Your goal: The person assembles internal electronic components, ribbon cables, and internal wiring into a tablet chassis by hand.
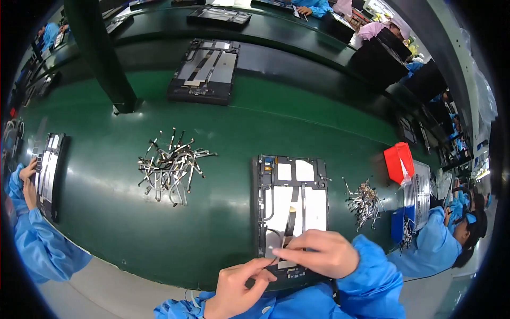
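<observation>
Lengthwise, the opened device (283, 204) ran inward from the near edge of the surface (223, 223), right hand (325, 253) over it, left hand (239, 287) nearer its left corner (fingers curled, grip unclear).

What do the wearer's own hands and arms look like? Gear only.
Both the left hand and the right hand are bare, with no gloves visible. The left sleeve and right sleeve are bright blue, loose and creased, with a slight sheen, reaching about the wrists. No markings can be made out on either sleeve.
</observation>
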### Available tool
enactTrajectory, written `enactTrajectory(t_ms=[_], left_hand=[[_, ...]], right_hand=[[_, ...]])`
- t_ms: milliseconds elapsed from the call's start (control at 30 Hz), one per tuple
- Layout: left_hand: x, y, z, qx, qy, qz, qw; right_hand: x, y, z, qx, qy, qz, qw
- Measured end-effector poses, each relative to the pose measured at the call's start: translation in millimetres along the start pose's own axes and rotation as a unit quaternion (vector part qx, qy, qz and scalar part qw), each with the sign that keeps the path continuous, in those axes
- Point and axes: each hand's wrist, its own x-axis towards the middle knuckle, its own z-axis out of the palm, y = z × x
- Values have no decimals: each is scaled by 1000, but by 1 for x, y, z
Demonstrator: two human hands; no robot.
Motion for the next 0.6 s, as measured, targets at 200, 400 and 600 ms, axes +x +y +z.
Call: enactTrajectory(t_ms=[200, 400, 600], left_hand=[[15, 6, -5, 112, -32, 60, 991], [46, -3, -22, 471, 37, 243, 847], [59, -4, -25, 559, 0, 252, 790]], right_hand=[[2, 18, 24, 90, 100, 44, 990], [15, 47, 35, 296, 121, 341, 884], [28, 55, 23, 270, 79, 299, 912]])
